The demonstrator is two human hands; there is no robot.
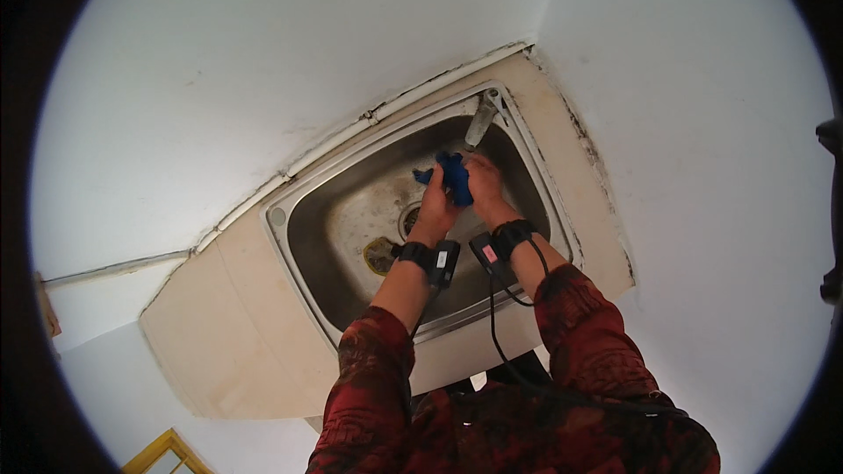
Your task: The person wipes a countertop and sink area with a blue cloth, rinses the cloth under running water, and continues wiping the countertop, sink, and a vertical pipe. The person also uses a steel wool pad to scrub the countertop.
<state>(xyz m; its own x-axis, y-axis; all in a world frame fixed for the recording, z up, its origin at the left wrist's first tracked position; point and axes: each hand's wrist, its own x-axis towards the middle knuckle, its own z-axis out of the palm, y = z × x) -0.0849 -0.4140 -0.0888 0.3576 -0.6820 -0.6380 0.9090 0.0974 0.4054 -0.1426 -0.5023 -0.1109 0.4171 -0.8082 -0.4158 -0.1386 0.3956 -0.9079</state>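
My left hand (438, 205) and my right hand (485, 185) are close together over the basin of a stainless steel sink (342, 210). Between them they hold a bunched dark blue cloth (454, 176), a loose end of which sticks out to the left of my left thumb. Just above my right hand is the spout of a metal faucet (480, 124). The sink drain (411, 218) shows partly behind my left hand. A yellow-rimmed item (379, 257) lies on the basin floor near my left wrist; its kind is unclear.
A beige countertop (230, 316) surrounds the sink, with dark stains along its edge at the right wall. A white pipe (329, 147) runs along the back wall. Black devices are strapped to both wrists, and their cables hang over the sink's front edge. A yellow frame (155, 453) stands at lower left.
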